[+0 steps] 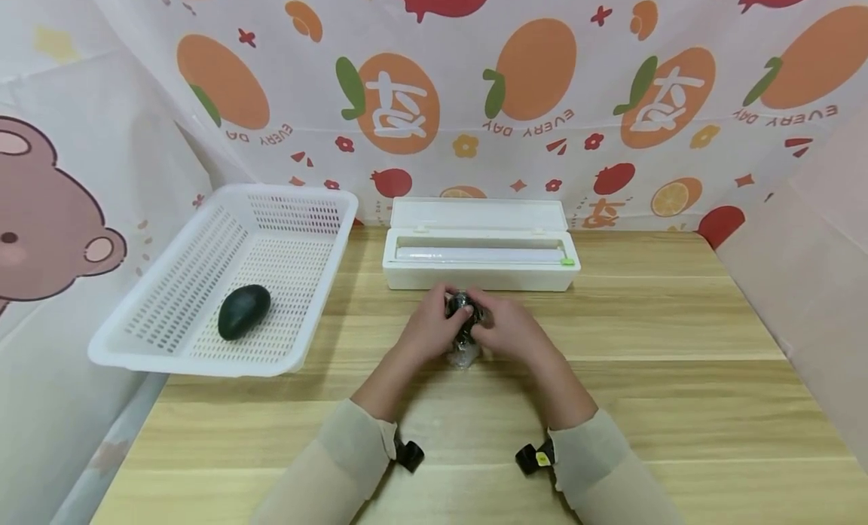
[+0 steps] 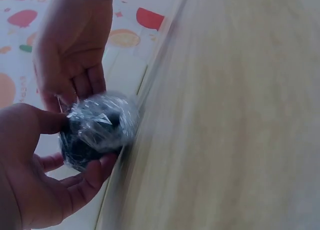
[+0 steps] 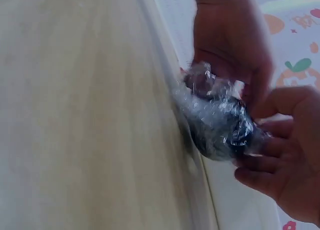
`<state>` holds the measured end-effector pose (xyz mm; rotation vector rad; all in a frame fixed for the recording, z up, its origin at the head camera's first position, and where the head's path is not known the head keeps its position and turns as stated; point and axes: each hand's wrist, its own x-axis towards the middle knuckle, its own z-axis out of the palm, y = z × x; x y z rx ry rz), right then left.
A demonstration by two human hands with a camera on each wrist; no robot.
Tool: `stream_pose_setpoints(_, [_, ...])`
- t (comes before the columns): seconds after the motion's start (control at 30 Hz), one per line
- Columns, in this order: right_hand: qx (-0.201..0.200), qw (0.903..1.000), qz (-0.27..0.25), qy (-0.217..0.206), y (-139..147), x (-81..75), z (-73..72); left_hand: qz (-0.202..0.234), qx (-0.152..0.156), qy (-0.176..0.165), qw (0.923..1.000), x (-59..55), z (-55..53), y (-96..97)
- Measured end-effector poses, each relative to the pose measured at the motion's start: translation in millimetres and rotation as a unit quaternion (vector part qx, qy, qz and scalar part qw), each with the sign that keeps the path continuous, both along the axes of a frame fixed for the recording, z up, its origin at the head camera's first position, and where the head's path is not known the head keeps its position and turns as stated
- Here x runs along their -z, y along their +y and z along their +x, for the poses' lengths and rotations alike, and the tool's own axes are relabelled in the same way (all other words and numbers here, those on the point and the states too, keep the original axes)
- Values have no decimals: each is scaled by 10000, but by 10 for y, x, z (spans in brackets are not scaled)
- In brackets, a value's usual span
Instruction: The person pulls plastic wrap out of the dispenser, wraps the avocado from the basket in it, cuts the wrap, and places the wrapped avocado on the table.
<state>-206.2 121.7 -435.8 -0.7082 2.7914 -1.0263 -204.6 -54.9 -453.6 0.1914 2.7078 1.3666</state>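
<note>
A dark green avocado [image 1: 465, 334] wrapped in clear cling film is held between both hands in front of the white box. My left hand [image 1: 429, 326] grips it from the left, thumb over its top. From the other side my right hand [image 1: 513, 331] holds it with curled fingers. Crumpled film [image 1: 463, 356] bunches at the avocado's near end. In the left wrist view the wrapped avocado [image 2: 95, 130] sits among the fingertips of both hands. Loose film [image 3: 200, 82] sticks up from it in the right wrist view.
Right behind the hands stands a white cling film box [image 1: 481, 278], lid raised, with a film roll [image 1: 481, 254] inside and a green slider at its right end. To the left, a white basket [image 1: 342, 246] contains another dark green avocado [image 1: 244, 312]. A fruit-print cloth [image 1: 468, 80] hangs behind.
</note>
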Motion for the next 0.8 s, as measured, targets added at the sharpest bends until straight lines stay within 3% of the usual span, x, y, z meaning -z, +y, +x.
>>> stream_pose_setpoints(0.1, [-324, 9985, 145, -422, 13, -30, 2, 376, -88, -236, 9990, 9, -24, -31])
stream_pose_setpoints(0.17, [-318, 9979, 158, -536, 24, -27, -13, 557, -120, -348, 9978, 16, -38, -41])
stream_pose_setpoints(0.3, [201, 9987, 36, -462, 72, 25, -80, 1062, -137, -596, 9925, 25, -57, -37])
stream_pose_setpoints(0.43, [677, 9973, -108, -274, 138, 69, -130, 1624, 169, -1162, 9797, -12, -66, -47])
stream_pose_setpoints(0.57, [919, 9958, -21, -41, 133, 73, -117, 1590, 661, -1665, 9709, -55, -61, -57])
stream_pose_setpoints(0.67, [926, 9956, -13, 169, 110, 66, -95, 1351, 771, -1569, 9753, -40, -58, -56])
stream_pose_setpoints(0.8, [705, 9963, -308, 386, 131, 71, -80, 1070, 538, -1338, 9837, -5, -51, -70])
